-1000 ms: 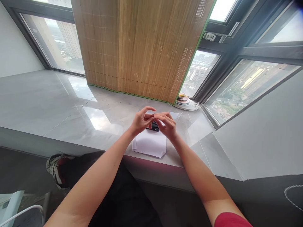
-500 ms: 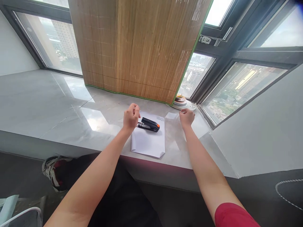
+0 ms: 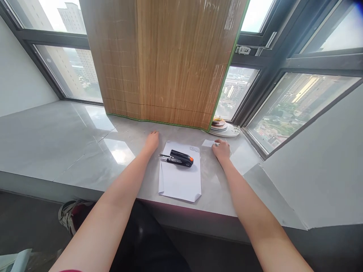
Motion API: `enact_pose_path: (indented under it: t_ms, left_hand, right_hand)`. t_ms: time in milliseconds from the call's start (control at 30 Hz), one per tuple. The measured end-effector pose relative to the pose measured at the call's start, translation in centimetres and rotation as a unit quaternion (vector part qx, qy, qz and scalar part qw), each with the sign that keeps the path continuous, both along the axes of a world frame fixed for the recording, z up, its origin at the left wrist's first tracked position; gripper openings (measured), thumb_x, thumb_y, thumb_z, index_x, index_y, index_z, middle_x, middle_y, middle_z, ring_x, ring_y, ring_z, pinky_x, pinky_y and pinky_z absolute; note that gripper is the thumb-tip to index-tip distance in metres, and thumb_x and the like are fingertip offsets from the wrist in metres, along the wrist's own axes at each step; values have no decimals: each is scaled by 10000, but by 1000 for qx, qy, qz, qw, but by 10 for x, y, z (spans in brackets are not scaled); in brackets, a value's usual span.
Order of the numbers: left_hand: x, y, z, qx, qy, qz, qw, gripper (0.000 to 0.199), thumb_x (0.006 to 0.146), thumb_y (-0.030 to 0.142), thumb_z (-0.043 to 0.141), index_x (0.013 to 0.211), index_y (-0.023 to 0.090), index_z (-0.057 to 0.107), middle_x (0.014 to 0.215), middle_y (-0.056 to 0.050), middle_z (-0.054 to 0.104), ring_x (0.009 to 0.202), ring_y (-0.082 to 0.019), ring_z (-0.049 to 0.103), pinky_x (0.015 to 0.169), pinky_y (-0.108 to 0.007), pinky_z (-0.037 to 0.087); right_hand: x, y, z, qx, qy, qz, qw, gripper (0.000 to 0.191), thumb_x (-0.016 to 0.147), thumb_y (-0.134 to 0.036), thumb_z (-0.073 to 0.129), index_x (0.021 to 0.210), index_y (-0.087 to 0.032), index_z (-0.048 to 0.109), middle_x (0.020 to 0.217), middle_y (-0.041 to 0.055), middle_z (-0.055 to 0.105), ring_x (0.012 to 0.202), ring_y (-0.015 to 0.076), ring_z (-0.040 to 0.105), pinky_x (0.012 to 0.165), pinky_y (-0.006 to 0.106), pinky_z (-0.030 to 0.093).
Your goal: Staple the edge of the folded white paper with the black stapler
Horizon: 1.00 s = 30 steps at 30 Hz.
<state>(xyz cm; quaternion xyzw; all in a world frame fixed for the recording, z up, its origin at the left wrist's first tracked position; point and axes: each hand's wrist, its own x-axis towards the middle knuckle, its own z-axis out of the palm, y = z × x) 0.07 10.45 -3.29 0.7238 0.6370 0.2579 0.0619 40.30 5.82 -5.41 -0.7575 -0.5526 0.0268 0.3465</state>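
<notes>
A black stapler [image 3: 183, 158] with an orange tip lies on a stack of white paper [image 3: 180, 183]. Its silver metal end sticks out to the left, past the edge of the sheets. My left hand [image 3: 152, 140] rests on the sill just left of the paper, back upward. Its fingers are curled in, so anything in them is hidden. To the right of the paper, my right hand [image 3: 221, 150] is closed in a pinch. Something small and pale shows at its fingertips, too small to name. Beside those fingertips lies a small white slip [image 3: 208, 143].
The grey stone sill [image 3: 73, 158] ends at a front edge above my legs. A bamboo blind [image 3: 170, 64] hangs behind the paper. Stacked plates [image 3: 224, 130] stand in the back right corner by the window frame. A white wall borders the right.
My left hand has moved away from the stapler and down to the sill, leaving the stapler's metal end uncovered. My right hand has turned, at the white slip. The view has shifted slightly.
</notes>
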Motion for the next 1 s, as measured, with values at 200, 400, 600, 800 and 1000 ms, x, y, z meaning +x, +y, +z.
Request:
enact_pose_path:
  t_ms: [200, 400, 600, 800, 1000]
  left_hand:
    - [-1, -15, -5, 20, -41, 41, 998, 261, 852, 33, 592, 924, 173, 800, 1043, -200, 786, 1101, -372, 730, 995, -453, 539]
    - [7, -43, 5, 48, -281, 61, 957, 175, 836, 65, 615, 796, 210, 704, 907, -102, 768, 897, -273, 747, 915, -415, 581]
    - [36, -87, 31, 103, -532, -30, 840, 102, 955, 181, 600, 954, 200, 701, 1001, -81, 748, 865, -189, 745, 893, -396, 649]
    - [40, -104, 25, 92, -546, -49, 832, 117, 901, 156, 676, 1006, 204, 658, 1028, -71, 759, 835, -174, 755, 877, -393, 665]
    - [29, -105, 19, 84, -501, -45, 860, 166, 913, 254, 720, 1043, 230, 621, 987, -68, 815, 850, -195, 764, 807, -347, 612]
  right_hand:
    - [-2, 3, -6, 3, 5, 14, 1000, 342, 864, -193, 617, 1153, -187, 801, 1180, 158, 791, 1238, 346, 678, 1106, 447, 507]
    - [-2, -2, 0, -19, 14, 7, 1000, 357, 868, -186, 616, 1178, -162, 792, 1188, 179, 781, 1265, 366, 660, 1089, 455, 507]
    - [-7, -10, 3, 28, 21, 27, 999, 345, 846, -187, 585, 1124, -177, 790, 1113, 169, 774, 1260, 361, 628, 1092, 458, 495]
    - [-14, -13, 5, 43, 16, 43, 998, 308, 824, -193, 578, 1027, -214, 808, 1019, 125, 786, 1116, 321, 676, 1076, 447, 504]
    - [-12, -13, 3, 34, 0, 49, 998, 307, 841, -203, 575, 1013, -202, 828, 1007, 116, 794, 1051, 289, 707, 1068, 418, 509]
